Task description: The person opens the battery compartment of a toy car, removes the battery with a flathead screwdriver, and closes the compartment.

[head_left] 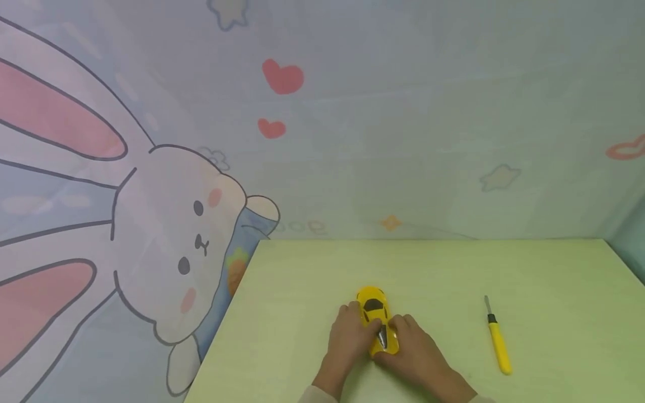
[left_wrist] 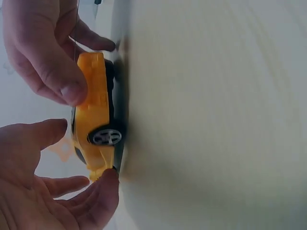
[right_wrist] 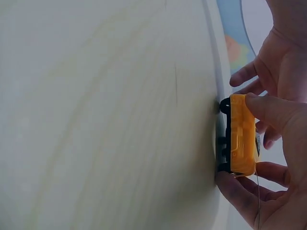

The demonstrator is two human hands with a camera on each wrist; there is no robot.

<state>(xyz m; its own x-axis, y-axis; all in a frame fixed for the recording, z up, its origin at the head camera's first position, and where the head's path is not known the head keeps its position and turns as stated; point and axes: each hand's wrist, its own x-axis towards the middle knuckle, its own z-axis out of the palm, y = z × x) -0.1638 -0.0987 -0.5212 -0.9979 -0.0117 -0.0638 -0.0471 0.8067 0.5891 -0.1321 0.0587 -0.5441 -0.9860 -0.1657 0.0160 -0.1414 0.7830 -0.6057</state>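
Observation:
A yellow toy car [head_left: 373, 295] with dark windows sits on the table, its front pointing away from me. My left hand [head_left: 346, 334] holds it along the left side, the thumb reaching over the top. In the left wrist view, fingertips meet the lower edge of the car [left_wrist: 96, 117] near a front wheel. My right hand [head_left: 417, 348] grips the rear: the right wrist view has its thumb on the back of the car [right_wrist: 243, 139] and fingers around the side. The wheels on the far side are hidden.
To the right lies a screwdriver [head_left: 499, 344] with a yellow handle, its metal tip pointing away. The pale table [head_left: 302, 268] ends at a wall cloth [head_left: 403, 112] printed with a rabbit and hearts.

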